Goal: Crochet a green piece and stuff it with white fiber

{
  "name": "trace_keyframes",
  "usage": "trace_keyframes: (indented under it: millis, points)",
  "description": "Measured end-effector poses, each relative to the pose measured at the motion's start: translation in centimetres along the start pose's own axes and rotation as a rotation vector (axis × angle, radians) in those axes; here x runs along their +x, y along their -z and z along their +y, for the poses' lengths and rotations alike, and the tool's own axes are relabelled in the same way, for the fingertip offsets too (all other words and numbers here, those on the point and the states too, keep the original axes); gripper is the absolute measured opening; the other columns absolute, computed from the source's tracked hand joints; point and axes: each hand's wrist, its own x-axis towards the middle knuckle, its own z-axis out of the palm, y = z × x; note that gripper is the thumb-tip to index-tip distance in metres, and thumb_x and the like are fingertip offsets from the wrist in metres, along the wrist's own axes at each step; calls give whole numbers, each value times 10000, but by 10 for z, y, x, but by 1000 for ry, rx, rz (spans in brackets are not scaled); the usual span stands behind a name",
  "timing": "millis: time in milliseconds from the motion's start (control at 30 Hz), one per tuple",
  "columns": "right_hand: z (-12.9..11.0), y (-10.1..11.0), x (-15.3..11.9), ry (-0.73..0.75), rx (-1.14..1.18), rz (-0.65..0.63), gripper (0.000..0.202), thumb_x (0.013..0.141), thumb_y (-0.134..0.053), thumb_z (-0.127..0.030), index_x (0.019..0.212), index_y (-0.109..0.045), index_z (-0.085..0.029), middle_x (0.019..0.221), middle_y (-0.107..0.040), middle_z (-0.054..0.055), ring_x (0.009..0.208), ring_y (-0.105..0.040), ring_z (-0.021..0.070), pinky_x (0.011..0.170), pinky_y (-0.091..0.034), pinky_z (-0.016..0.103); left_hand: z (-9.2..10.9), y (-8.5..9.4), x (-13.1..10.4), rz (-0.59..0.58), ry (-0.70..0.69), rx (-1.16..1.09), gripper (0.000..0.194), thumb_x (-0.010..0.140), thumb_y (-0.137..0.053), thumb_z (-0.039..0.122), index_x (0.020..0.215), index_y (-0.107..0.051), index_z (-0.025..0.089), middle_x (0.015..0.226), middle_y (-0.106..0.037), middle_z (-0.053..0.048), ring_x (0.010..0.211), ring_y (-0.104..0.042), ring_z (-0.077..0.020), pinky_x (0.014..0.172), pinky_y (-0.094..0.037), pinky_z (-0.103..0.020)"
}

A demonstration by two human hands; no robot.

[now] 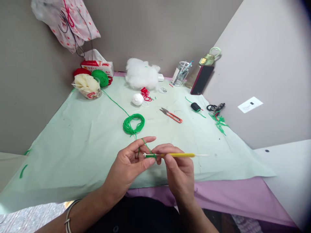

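Observation:
My left hand [132, 161] pinches a small green crocheted piece [150, 156] between thumb and fingers, with green yarn running over its raised index finger. In my right hand [178, 165] is a crochet hook [182, 155] with a yellow handle, held level; its metal tip meets the green piece. The yarn leads up to a loose green coil [133, 124] just beyond my hands, and a strand goes on toward a green ball [100, 78] at the back left.
Orange-handled snips [171, 115], a white yarn ball [137, 99], red yarn [145, 94] and white stuffing [142, 73] lie beyond my hands. A cup [87, 87] is at left; a phone [202, 80], bottle [193, 76], black bundle [195, 107] and green scraps [220, 123] are at right.

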Motion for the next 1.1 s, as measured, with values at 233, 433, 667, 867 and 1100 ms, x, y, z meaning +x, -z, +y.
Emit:
trace_keyframes:
  millis: [233, 433, 667, 867, 1100]
  points:
    - [0, -7, -2, 137, -208, 36, 228, 1017, -583, -183, 1084, -769, -295, 980, -767, 24, 766, -675, 134, 679, -564, 277, 0, 1, 0, 87, -29, 44, 360, 839, -832, 383, 1194, -779, 356, 899, -615, 25, 793, -512, -105, 775, -437, -221]
    - [2, -4, -7, 608, -740, 14, 420, 917, -642, -34, 1243, -733, -284, 1040, -731, 75, 923, -696, 197, 740, -590, 329, 5, -4, 3, 30, 172, -237, 474, 785, -878, 305, 1245, -769, 282, 873, -640, 7, 837, -578, -117, 851, -474, -249]
    - [-3, -5, 4, 278, -399, 105, 251, 1011, -542, -135, 1045, -752, -268, 840, -677, 16, 732, -635, 147, 648, -549, 297, 9, -7, 5, 114, 75, -276, 426, 767, -877, 229, 1185, -798, 250, 864, -647, 21, 850, -577, -102, 908, -475, -228]
    - [10, -6, -2, 619, -742, 75, 394, 933, -632, -58, 1218, -751, -303, 1039, -730, 71, 916, -697, 195, 721, -584, 325, 6, -9, 6, 3, 257, -427, 411, 811, -847, 254, 1215, -777, 221, 870, -669, -4, 828, -612, -112, 855, -525, -256]
    - [-6, 0, 18, -11, -2, 235, 166, 908, -727, -354, 834, -785, -218, 784, -666, 34, 599, -563, 129, 574, -494, 293, 18, 0, 6, 5, 157, -255, 339, 746, -888, 254, 1077, -824, 217, 880, -634, 10, 763, -568, -92, 795, -542, -241]
